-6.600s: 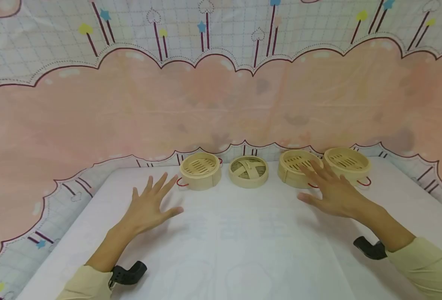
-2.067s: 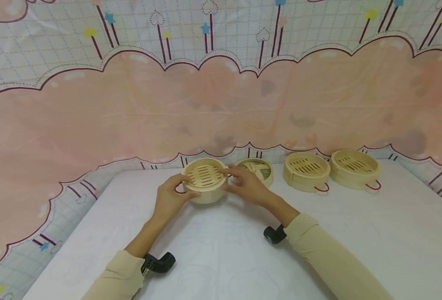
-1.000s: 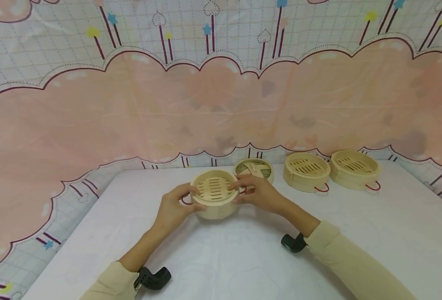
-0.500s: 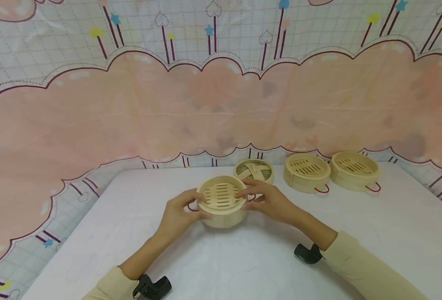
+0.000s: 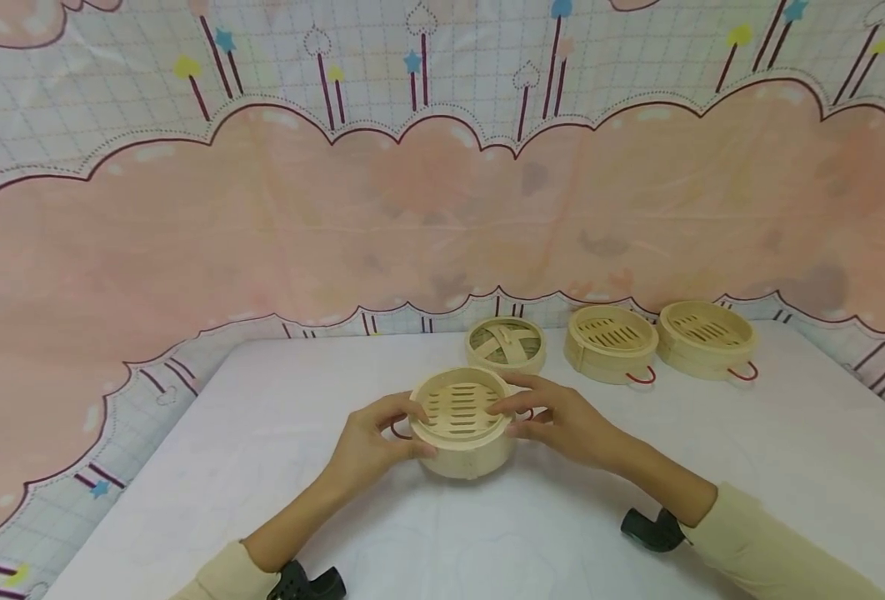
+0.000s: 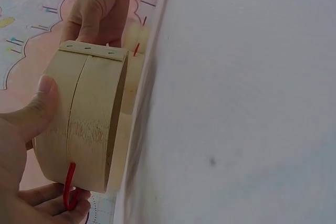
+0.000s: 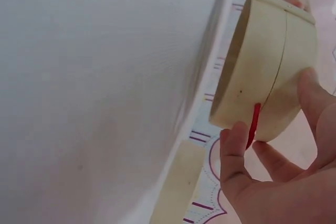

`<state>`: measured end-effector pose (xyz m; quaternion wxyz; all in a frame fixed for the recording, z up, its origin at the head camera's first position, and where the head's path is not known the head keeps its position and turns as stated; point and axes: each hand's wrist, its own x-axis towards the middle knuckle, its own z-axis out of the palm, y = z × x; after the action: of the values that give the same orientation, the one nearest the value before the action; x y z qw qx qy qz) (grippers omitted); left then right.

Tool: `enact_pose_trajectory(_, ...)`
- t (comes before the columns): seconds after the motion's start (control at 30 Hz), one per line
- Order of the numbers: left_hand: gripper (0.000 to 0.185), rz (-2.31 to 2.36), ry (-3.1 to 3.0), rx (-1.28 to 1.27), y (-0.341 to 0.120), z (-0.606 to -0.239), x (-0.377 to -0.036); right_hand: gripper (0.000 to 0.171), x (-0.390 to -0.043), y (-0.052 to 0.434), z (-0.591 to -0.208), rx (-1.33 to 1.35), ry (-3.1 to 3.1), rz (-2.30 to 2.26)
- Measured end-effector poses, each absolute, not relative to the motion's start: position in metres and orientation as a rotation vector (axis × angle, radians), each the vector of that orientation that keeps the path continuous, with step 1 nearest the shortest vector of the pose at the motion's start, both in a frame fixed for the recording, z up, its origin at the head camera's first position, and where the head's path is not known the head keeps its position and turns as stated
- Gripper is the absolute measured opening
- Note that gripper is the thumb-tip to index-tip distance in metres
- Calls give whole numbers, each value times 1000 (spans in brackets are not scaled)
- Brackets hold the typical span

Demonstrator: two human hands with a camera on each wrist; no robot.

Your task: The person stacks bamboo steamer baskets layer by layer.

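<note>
Between my two hands is a round bamboo steamer basket (image 5: pixel 463 425) with a slatted bottom and red cord loops at its sides. My left hand (image 5: pixel 375 437) pinches its left rim, thumb on the outer wall and fingers over the edge. On the opposite side my right hand (image 5: pixel 562 421) grips the rim the same way. In the left wrist view the basket's wall (image 6: pixel 86 114) shows a stapled seam, and a red loop (image 6: pixel 70 187) lies by the left fingers. The right wrist view has the other red loop (image 7: pixel 254 124) near the right fingertips. The basket is held over the white table.
A woven bamboo steamer lid (image 5: pixel 506 343) stands just behind the held basket. Farther right are two more slatted baskets, one (image 5: pixel 611 343) beside the other (image 5: pixel 707 340), along the table's back edge. A patterned cloth (image 5: pixel 442 217) hangs behind the white table (image 5: pixel 262 417).
From the far left of the row, both hands took hold of the basket and brought it nearer and to the right, in front of the woven lid. The lid and other baskets stayed put.
</note>
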<state>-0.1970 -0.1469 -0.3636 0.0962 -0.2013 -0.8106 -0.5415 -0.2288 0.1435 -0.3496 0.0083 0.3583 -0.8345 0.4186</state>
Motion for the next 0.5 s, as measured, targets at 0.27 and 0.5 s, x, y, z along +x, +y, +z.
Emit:
enact_pose_trajectory(0.27, 33, -1601, -2430, -637, -142, -368, -192, 26, -221, 152, -349, 1145, -2657, 1268)
enact_pose_trajectory(0.5, 33, -1589, -2438, -651, -141, -373, -194, 24, -219, 154, -354, 1187, -2672, 1281)
